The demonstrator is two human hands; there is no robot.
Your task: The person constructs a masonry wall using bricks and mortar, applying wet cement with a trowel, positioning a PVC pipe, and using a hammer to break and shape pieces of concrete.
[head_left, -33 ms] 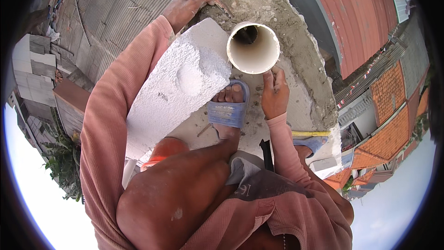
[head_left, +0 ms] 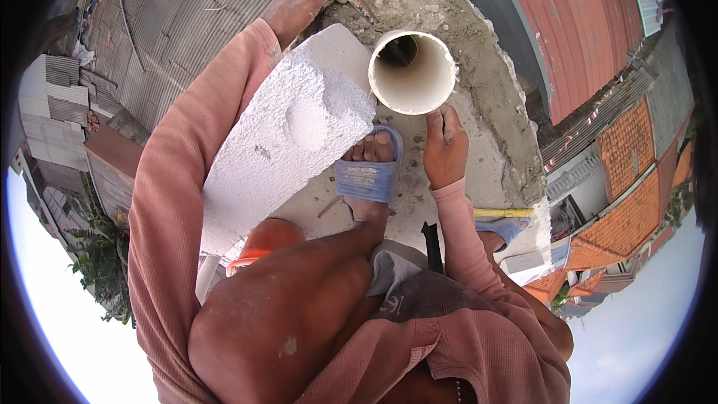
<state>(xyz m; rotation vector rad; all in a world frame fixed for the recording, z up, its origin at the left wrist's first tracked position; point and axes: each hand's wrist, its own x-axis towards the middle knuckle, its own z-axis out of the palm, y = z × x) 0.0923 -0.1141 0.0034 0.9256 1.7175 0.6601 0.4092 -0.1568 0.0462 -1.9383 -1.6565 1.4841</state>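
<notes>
A white plastic pipe (head_left: 413, 90) stands on the wall top with its hollow end toward me. My right hand (head_left: 446, 153) grips its near side, fingers curled and thumb close to the rim. At the far left corner of the wall, my left hand (head_left: 305, 1) is closed on a thin reddish-brown piece (head_left: 362, 9) that points toward the pipe; its kind I cannot make out. Between my left arm and the pipe lies a large white lightweight block (head_left: 288, 135) with a shallow round hollow in it. Wet grey mortar (head_left: 486, 82) covers the wall's far and right parts.
My feet in blue slide sandals (head_left: 366, 179) rest on the narrow ledge. An orange-red container (head_left: 269, 243) is beside my left knee, and a yellow strip (head_left: 501, 213) by my right foot. Corrugated roofs (head_left: 172, 37) and tiled roofs (head_left: 621, 202) lie far below the edges.
The pipe's open end has shifted slightly up and to the right, with my right hand still at it. My left hand stays almost in place.
</notes>
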